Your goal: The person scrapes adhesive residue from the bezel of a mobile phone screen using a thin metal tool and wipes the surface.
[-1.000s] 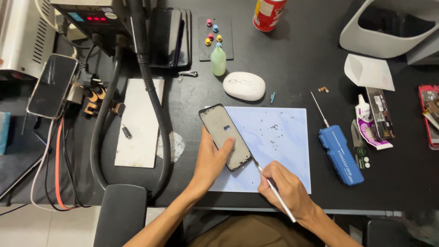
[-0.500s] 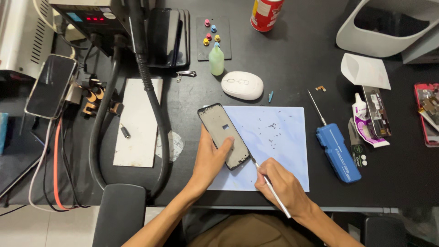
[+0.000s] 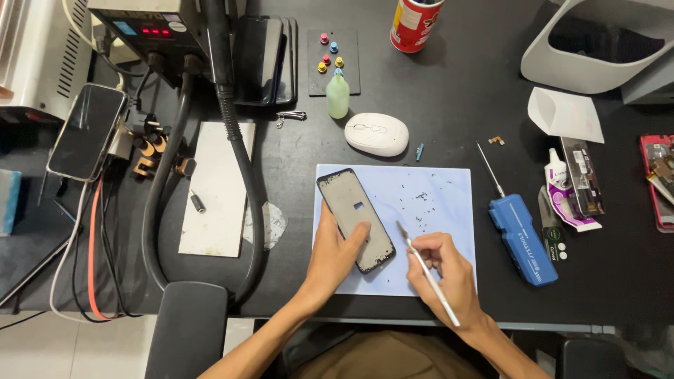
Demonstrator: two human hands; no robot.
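Centrally, left hand (image 3: 335, 251) grip pressed flat on phone frame (image 3: 355, 217); right hand (image 3: 444, 270) grip pinching thin tool (image 3: 428, 279); red can (image 3: 415, 24) nearby.

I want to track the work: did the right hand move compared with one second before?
Yes. The right hand with its thin tool has moved up the pale blue mat, closer to the phone frame.
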